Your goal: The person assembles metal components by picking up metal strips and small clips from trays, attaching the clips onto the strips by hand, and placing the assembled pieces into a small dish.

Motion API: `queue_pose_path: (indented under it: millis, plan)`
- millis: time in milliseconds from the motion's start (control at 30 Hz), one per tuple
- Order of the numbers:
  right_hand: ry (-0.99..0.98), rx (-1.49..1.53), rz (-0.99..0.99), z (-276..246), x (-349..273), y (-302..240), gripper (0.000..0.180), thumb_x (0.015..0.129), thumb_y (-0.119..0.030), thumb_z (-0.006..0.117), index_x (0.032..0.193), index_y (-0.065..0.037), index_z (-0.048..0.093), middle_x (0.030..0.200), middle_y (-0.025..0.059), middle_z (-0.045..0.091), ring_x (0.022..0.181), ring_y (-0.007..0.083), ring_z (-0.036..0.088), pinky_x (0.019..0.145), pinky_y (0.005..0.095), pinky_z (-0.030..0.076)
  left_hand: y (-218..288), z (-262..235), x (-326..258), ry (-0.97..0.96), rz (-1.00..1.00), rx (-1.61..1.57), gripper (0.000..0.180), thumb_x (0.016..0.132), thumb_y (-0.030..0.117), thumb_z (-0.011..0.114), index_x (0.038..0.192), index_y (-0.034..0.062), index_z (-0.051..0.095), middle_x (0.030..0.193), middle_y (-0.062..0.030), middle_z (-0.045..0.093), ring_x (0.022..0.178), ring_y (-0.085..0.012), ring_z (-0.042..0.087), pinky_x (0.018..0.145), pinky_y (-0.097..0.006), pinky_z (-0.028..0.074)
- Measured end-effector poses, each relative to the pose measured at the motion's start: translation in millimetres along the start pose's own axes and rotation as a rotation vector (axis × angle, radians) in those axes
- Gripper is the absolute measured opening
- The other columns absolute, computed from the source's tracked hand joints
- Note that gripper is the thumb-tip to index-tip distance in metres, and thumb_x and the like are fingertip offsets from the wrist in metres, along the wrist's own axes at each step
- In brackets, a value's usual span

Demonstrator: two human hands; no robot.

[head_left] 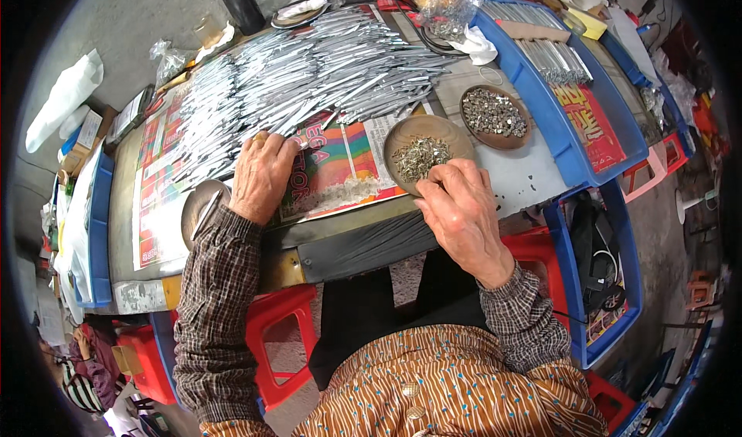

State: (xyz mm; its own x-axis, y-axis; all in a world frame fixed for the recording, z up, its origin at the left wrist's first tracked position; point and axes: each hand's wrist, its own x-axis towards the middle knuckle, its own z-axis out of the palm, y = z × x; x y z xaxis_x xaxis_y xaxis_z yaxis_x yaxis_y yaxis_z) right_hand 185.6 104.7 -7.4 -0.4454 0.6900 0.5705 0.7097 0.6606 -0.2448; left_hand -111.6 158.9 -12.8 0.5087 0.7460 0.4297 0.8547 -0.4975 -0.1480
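A broad heap of thin silver metal strips (309,66) covers much of the table. At its near edge is my left hand (263,176), fingers curled and closed; what they grip, if anything, is hidden, though a silvery tip shows beside them. My right hand (457,205) reaches to the near rim of a round brown bowl (402,132) of small brass-coloured pins (421,157). Its thumb and fingers are pinched together, and what lies between them is too small to make out. Right of that bowl, a second brown bowl (528,132) holds small silvery metal pieces (495,112).
A shallow dish (189,219) sits by my left forearm. Colourful printed sheets (363,155) lie under the strips. A blue tray (541,120) with more strips stands at the right, a blue bin (630,282) below it. A red stool (267,336) is under the table.
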Motion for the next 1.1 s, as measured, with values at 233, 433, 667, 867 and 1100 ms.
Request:
queue_pose_path:
  millis: [233,433,667,867,1100]
  plan:
    - [-0.072,0.064,0.041,-3,9,-1,0.024,0.070,-0.002,0.070,0.092,-0.001,0.061,0.095,0.0097,0.057,0.095,0.0289,0.052,0.081,0.0405,0.041,8,-14,-5,0.071,-0.016,-0.016,0.016,0.081,0.002,0.059,0.097,0.0049,0.059,0.082,-0.0114,0.058,0.081,-0.0309,0.056,0.073,-0.041,0.045]
    - [-0.038,0.075,0.043,0,11,-3,0.019,0.069,-0.001,0.069,0.085,-0.004,0.059,0.091,0.0081,0.057,0.092,0.0281,0.051,0.079,0.0401,0.041,43,-41,-9,0.151,-0.166,-0.307,0.010,0.085,0.002,0.061,0.095,0.0000,0.061,0.081,-0.0158,0.063,0.072,-0.0328,0.062,0.064,-0.039,0.048]
    - [0.122,0.216,0.013,4,2,-5,0.016,0.069,0.000,0.068,0.079,-0.005,0.056,0.081,0.0086,0.055,0.082,0.0277,0.053,0.073,0.0397,0.043,104,-63,-34,0.163,-0.458,-0.880,0.014,0.091,0.000,0.056,0.103,-0.0025,0.062,0.070,-0.0030,0.059,0.057,-0.0061,0.053,0.051,-0.022,0.042]
    - [0.095,0.610,0.141,-6,-11,-32,0.014,0.072,0.006,0.068,0.080,-0.001,0.058,0.080,0.0057,0.060,0.072,0.0180,0.058,0.062,0.0299,0.047,146,-67,-47,0.134,-0.820,-1.566,0.018,0.095,0.006,0.057,0.111,-0.0001,0.060,0.076,-0.0007,0.061,0.056,-0.0020,0.045,0.049,-0.018,0.037]
    - [0.069,1.196,0.374,-3,-24,-54,0.009,0.082,0.004,0.065,0.089,0.001,0.061,0.085,0.0034,0.061,0.073,0.0077,0.060,0.064,0.0227,0.050,171,-73,-51,0.112,-0.858,-1.864,0.022,0.097,0.012,0.055,0.112,-0.0026,0.058,0.079,-0.0039,0.061,0.051,-0.0027,0.041,0.043,-0.017,0.030]
